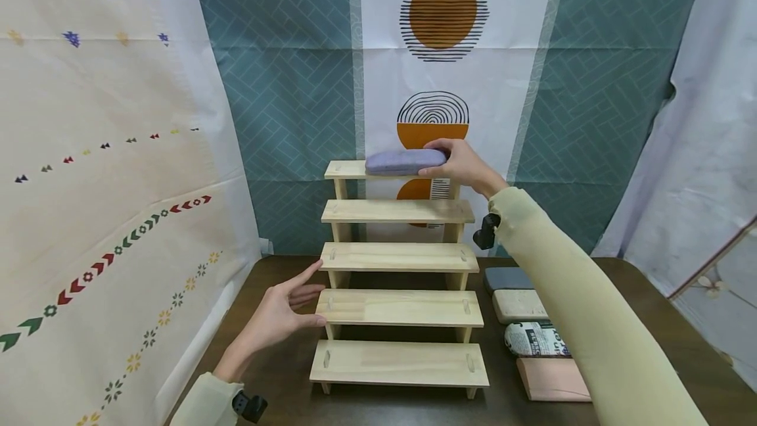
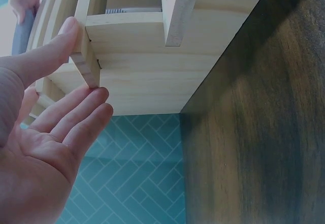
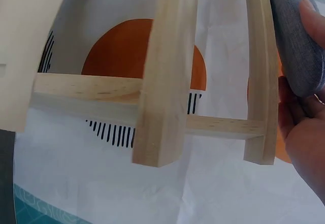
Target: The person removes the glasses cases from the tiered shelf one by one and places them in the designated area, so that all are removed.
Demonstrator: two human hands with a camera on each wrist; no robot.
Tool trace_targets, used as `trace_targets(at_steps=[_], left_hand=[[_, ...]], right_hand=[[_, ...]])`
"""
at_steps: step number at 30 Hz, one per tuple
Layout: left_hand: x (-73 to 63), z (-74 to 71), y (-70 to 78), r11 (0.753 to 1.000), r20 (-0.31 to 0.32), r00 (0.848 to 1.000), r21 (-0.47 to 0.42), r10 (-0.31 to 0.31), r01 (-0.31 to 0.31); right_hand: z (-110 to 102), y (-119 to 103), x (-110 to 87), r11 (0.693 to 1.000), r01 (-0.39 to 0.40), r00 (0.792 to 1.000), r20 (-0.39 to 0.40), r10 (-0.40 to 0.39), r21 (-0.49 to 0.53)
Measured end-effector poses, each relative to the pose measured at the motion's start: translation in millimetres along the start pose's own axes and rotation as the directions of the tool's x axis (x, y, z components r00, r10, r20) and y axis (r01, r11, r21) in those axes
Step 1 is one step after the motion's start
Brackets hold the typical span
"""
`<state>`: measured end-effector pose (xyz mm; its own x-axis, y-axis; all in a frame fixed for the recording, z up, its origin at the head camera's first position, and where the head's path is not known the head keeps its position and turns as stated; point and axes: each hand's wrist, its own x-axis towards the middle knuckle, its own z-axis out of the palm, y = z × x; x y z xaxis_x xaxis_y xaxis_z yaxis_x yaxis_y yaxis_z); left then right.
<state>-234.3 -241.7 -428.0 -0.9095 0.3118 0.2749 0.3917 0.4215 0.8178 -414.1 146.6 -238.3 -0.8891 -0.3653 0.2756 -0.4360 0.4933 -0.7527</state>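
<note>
A five-step wooden display stand (image 1: 402, 307) stands on a dark table. On the right part of its top step lies a lavender glasses case (image 1: 397, 162), which looks blue-grey in the right wrist view. My right hand (image 1: 464, 166) grips the case's right end, thumb on the near side and fingers behind. Lower down, my left hand (image 1: 275, 317) holds the left end of the second step from the bottom. In the left wrist view, the thumb (image 2: 61, 41) presses one edge of that step (image 2: 86, 64), while fingertips touch the opposite edge.
Right of the stand, several more cases lie in a row: a blue-grey case (image 1: 507, 278), a cream case (image 1: 520, 306), a newsprint-patterned case (image 1: 535, 338) and a pink case (image 1: 552, 378). A patterned cloth (image 1: 284, 117) hangs close behind. White cloths flank both sides.
</note>
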Motion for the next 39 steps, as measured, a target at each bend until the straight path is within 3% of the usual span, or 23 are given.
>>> trace_targets(at_steps=[19, 30, 39], left_hand=[[-0.2, -0.3, -1.6, 1.000, -0.001, 1.000, 0.001, 0.001, -0.001], [-0.7, 0.0, -0.8, 1.000, -0.007, 1.000, -0.007, 0.018, -0.018], [-1.4, 0.9, -1.0, 1.000, -0.014, 1.000, 0.002, 0.010, -0.010]], right_hand=[[3, 3, -34.1, 0.991, 0.016, 0.999, -0.037, -0.011, 0.131], [-1, 9, -65.4, 0.982, 0.084, 0.995, -0.076, -0.072, 0.169], [-6, 21, -98.0, 0.985, 0.070, 0.994, -0.089, -0.057, 0.160]])
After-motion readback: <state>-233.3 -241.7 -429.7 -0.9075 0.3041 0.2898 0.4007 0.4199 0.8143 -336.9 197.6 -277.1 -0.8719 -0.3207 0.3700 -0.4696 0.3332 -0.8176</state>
